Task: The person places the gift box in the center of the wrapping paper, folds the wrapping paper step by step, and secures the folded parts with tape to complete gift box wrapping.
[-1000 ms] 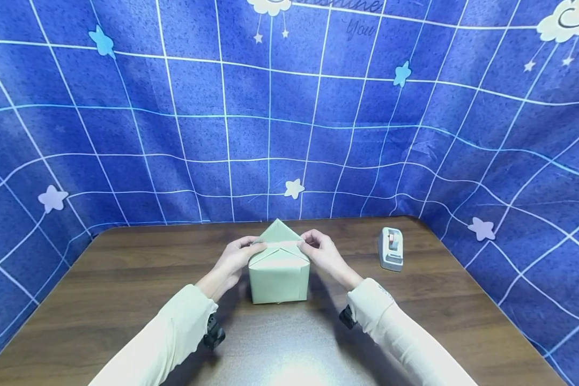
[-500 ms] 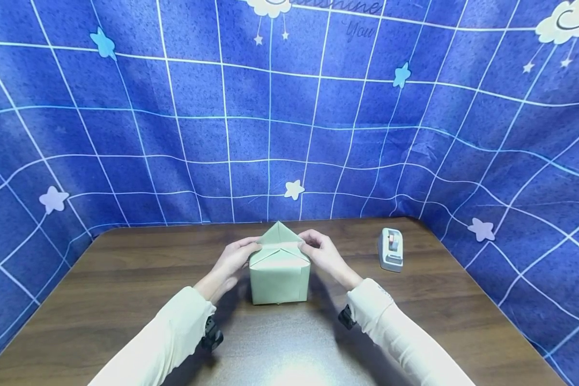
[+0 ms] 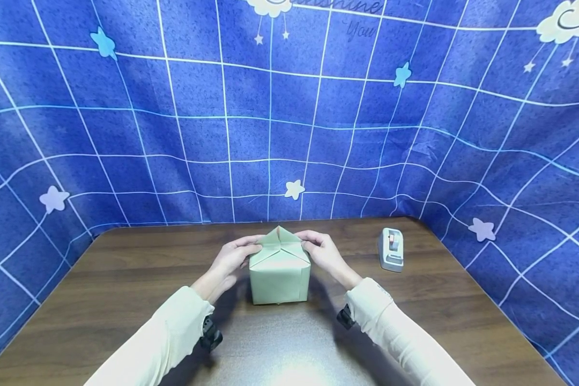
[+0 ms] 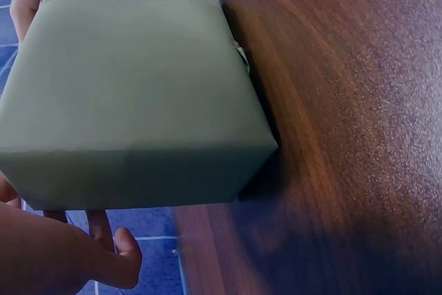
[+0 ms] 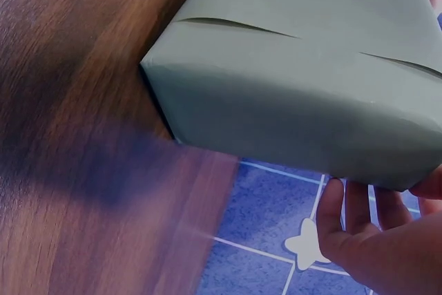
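A box wrapped in pale green wrapping paper (image 3: 280, 283) stands on the table in the middle of the head view. At its far end a pointed paper flap (image 3: 272, 238) rises, leaning over the top. My left hand (image 3: 230, 261) pinches the flap's left edge, thumb on the near side. On the other side my right hand (image 3: 326, 256) pinches the right edge the same way. The left wrist view shows the box's smooth side (image 4: 131, 88), with fingers (image 4: 128, 257) behind a corner. In the right wrist view, slit-like folds mark the paper (image 5: 297, 81); fingers (image 5: 333, 215) sit beyond it.
A white tape dispenser (image 3: 391, 250) stands on the wooden table (image 3: 149, 257), right of the box. Behind the table hangs a blue gridded cloth (image 3: 251, 134) with stars, wrapping round both sides.
The pointed flap has come down toward me, nearer the box top, and the gap in front of it has narrowed. Both hands have moved only slightly with it. The box stays in place.
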`<action>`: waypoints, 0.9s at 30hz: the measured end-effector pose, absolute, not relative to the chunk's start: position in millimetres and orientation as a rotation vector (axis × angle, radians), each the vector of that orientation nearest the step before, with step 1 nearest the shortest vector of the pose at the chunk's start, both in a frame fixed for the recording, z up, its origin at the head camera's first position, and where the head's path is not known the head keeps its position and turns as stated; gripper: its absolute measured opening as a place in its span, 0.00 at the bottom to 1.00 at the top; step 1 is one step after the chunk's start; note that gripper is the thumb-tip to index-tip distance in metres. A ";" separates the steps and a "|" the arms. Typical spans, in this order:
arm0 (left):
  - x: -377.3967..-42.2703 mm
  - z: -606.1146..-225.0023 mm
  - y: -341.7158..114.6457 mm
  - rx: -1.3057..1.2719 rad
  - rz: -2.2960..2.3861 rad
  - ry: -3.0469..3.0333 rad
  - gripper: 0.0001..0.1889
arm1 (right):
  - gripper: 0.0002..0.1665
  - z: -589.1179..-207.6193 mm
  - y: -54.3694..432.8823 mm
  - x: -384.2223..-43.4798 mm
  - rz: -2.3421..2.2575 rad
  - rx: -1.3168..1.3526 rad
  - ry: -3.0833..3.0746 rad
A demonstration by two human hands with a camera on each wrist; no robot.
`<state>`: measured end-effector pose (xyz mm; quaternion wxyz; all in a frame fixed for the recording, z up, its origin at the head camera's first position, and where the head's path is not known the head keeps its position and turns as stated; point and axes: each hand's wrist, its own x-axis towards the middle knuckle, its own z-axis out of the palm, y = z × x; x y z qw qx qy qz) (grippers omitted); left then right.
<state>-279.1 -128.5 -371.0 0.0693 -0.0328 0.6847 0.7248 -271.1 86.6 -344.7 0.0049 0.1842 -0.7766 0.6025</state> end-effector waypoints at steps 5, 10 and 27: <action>-280.2 -370.6 -128.3 -0.078 2.190 2.034 0.20 | 0.17 -355.8 88.7 -280.8 1.940 0.566 -2.407; -279.1 -372.0 -125.9 -0.092 2.167 2.131 0.20 | 0.17 -367.8 90.1 -290.3 1.919 0.586 -2.395; -280.9 -366.6 -121.4 -0.090 2.191 2.068 0.22 | 0.18 -367.9 91.0 -289.8 1.913 0.604 -2.396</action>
